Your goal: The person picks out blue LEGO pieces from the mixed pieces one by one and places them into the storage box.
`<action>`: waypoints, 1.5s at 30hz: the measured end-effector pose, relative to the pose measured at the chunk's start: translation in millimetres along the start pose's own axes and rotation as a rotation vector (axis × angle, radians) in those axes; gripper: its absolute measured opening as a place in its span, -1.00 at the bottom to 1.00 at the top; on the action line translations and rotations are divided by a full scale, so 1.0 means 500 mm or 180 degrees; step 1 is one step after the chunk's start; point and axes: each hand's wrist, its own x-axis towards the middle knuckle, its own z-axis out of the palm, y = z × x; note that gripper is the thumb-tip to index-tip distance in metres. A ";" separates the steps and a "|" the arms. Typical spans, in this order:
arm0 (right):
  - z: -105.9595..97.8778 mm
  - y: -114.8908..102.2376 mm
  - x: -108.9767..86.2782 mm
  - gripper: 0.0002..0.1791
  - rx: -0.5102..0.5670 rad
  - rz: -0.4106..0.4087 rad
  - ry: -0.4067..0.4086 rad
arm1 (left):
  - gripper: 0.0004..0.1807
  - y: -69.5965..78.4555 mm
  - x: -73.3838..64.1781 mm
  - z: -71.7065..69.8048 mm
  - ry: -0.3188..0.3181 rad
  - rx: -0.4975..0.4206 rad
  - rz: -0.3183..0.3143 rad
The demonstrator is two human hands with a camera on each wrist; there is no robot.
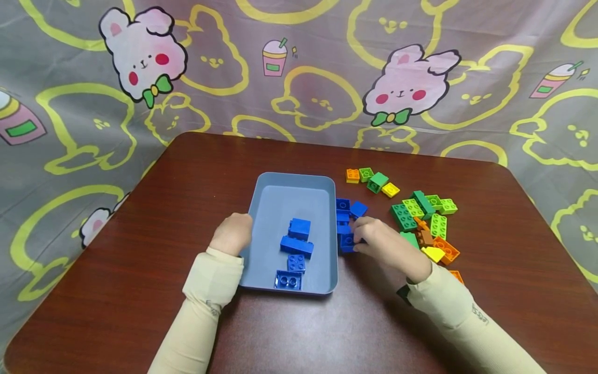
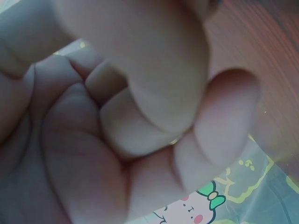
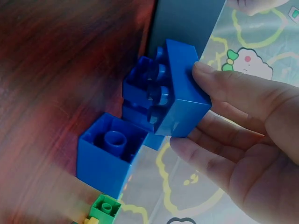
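Observation:
Beside the left wall of a grey-blue tray (image 1: 295, 179), my left hand (image 1: 232, 234) rests with its fingers loosely curled. The left wrist view shows the thumb lying over the curled fingers and nothing held. My right hand (image 1: 379, 241) is just right of the tray and pinches a blue toy building brick (image 3: 183, 95) between thumb and fingertips; its studs face left in the right wrist view. Close by lie more blue bricks, among them a hollow-side-up one (image 3: 105, 154) and a flat one (image 1: 358, 209). Several blue bricks (image 1: 297, 246) lie inside the tray.
Right of my right hand spreads a loose group of green bricks (image 1: 403, 217), brown and orange bricks (image 1: 447, 250) and a yellow piece (image 1: 433, 254). Farther back lie an orange brick (image 1: 352, 175) and a yellow brick (image 1: 390, 190). A patterned cloth (image 1: 299, 62) hangs behind the brown table (image 1: 205, 171).

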 end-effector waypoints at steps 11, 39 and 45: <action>-0.015 -0.003 -0.004 -0.89 0.0067 0.0044 0.0095 | -0.76 -0.002 -0.001 0.004 -0.0012 -0.0044 -0.0008; -0.011 -0.011 0.014 -0.86 0.0111 0.0023 0.0639 | -0.76 -0.001 -0.001 0.004 0.0028 -0.0006 -0.0032; -0.012 -0.019 0.024 -0.88 0.0058 0.0056 0.0708 | -0.75 -0.001 -0.002 0.003 0.0025 -0.0017 -0.0047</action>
